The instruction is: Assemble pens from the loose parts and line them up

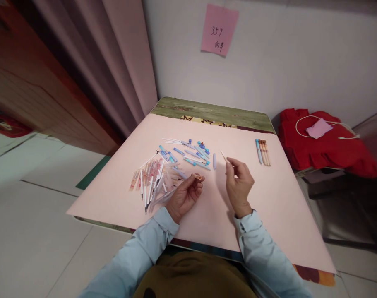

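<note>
My left hand [185,198] is closed around a short orange-brown pen barrel [198,177], whose open end points to the right. Pinched between thumb and fingers of my right hand [241,184] is a thin white pen refill [223,155], tilted up to the left. Just left of that refill lies a single blue barrel piece [214,161]. Blue pen parts [202,152] are spread beyond my left hand. Beside it on the left are peach-coloured pen barrels [148,170] and several white refills with dark tips [142,185].
Several assembled pens [263,153], blue and brown-topped, lie in a row at the right of the pink-covered table [287,215]. Red cloth [327,145] with a white cable lies on a seat beyond the right edge. A pink note [219,31] hangs on the wall.
</note>
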`<state>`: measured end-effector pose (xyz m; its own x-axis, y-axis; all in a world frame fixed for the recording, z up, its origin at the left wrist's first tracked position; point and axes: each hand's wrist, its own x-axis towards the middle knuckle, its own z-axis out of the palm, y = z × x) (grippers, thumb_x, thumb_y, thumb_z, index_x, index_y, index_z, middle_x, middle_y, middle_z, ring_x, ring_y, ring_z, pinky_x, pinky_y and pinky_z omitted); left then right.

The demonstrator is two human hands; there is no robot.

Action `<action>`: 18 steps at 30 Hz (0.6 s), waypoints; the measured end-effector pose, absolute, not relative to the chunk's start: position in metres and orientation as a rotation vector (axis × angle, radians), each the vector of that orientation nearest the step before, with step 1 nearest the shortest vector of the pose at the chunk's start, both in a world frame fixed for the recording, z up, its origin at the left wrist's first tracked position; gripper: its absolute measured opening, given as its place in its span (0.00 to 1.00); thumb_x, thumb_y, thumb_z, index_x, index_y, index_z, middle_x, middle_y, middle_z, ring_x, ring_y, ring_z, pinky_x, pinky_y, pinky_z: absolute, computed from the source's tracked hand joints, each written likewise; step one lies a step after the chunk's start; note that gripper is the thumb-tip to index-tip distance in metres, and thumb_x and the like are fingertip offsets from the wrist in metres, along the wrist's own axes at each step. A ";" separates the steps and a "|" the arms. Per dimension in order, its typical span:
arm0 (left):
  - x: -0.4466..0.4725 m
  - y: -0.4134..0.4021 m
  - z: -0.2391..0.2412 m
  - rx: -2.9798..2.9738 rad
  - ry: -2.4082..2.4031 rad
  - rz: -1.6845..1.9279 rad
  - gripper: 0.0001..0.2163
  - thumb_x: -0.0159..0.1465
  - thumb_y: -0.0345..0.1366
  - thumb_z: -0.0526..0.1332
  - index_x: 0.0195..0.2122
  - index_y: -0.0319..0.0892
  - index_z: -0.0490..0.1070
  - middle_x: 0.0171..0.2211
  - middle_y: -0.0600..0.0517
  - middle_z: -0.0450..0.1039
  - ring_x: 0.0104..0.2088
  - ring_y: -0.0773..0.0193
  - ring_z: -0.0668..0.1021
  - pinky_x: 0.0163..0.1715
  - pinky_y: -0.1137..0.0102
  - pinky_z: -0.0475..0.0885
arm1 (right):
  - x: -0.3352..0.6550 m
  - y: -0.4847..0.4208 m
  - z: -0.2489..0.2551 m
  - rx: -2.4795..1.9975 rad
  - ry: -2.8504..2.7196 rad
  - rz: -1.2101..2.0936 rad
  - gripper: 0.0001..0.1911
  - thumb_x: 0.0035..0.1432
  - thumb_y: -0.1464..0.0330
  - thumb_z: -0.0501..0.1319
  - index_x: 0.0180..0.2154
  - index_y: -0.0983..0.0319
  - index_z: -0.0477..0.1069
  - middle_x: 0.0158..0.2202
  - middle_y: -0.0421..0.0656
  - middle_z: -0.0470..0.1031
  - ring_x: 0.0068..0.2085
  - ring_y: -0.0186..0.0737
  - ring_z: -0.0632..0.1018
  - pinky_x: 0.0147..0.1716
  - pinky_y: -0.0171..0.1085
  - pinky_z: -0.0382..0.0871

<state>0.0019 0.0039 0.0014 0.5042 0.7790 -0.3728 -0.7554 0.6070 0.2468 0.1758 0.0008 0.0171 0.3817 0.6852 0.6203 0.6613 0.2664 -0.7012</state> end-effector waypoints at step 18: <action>0.000 0.002 0.002 0.070 0.496 0.925 0.05 0.67 0.28 0.58 0.36 0.34 0.73 0.32 0.49 0.74 0.27 0.72 0.78 0.27 0.80 0.77 | 0.222 0.020 -0.014 -2.051 -1.397 -0.011 0.15 0.59 0.59 0.58 0.41 0.61 0.78 0.39 0.46 0.77 0.34 0.40 0.74 0.32 0.37 0.60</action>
